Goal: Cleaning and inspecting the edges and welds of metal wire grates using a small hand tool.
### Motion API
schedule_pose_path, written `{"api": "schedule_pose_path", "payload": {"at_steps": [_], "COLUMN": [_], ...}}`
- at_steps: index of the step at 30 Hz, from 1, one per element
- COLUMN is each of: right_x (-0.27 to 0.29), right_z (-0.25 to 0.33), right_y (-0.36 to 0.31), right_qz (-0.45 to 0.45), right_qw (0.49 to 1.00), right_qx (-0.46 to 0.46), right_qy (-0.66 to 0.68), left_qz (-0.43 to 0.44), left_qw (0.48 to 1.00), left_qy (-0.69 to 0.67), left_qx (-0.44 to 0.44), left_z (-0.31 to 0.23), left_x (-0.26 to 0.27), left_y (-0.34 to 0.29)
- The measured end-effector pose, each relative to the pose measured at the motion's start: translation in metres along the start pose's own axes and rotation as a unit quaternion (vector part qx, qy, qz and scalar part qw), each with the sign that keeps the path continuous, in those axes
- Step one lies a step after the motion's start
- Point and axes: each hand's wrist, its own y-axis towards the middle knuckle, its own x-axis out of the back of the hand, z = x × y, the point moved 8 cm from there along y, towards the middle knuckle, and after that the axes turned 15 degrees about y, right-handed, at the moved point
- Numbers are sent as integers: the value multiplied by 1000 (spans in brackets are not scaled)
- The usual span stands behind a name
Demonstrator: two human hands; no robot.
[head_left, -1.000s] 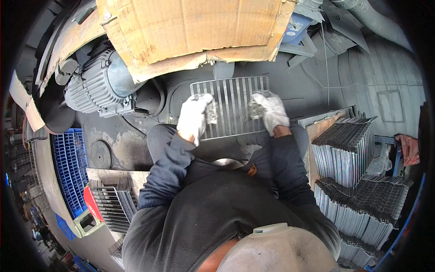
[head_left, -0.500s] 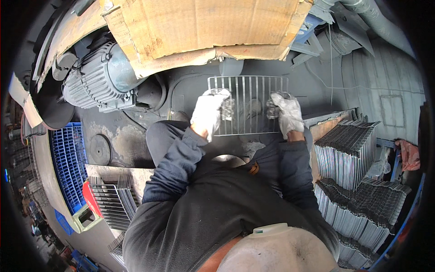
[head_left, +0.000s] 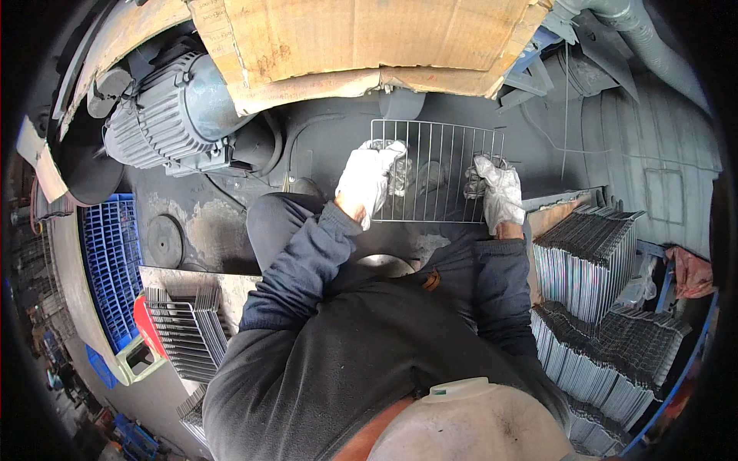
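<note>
A rectangular metal wire rack (head_left: 438, 177) with thin parallel bars is held up in front of my body, below the cardboard. My left hand (head_left: 372, 178), in a white work glove, grips its left side, with dark, dirty fingertips wrapped round the bars. The right side is in the grip of my right hand (head_left: 497, 190), gloved the same way, its fingers curled through the bars. Between the bars, the dark floor and part of a shoe show through.
Tall stacks of similar racks (head_left: 588, 265) stand at my right. A smaller group of racks (head_left: 184, 334) sits at my left, near a blue plastic crate (head_left: 114, 269). Ahead are a grey electric motor (head_left: 165, 115) and a large cardboard sheet (head_left: 361, 46) overhanging the work area.
Both hands have shifted slightly right and up in view with the rack. The rack is turned a little, its right end now looking shorter. The grip is unchanged.
</note>
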Motion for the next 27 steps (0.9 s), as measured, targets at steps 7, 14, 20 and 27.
{"api": "schedule_pose_path", "payload": {"at_steps": [7, 14, 20, 27], "right_x": [-86, -31, -35, -114], "right_z": [-61, -2, -5, -54], "right_y": [8, -11, 0, 23], "right_qz": [119, 41, 46, 250], "right_qw": [993, 999, 994, 966], "right_qx": [-21, -24, -91, -11], "right_qy": [3, 15, -39, -66], "left_qz": [-88, -1, -91, -2], "left_qw": [966, 999, 973, 977], "left_qy": [-226, -36, 135, -178], "left_qx": [93, -34, -163, 117], "left_z": [42, -24, 33, 33], "left_x": [84, 21, 39, 118], "left_y": [-36, -21, 4, -26]}}
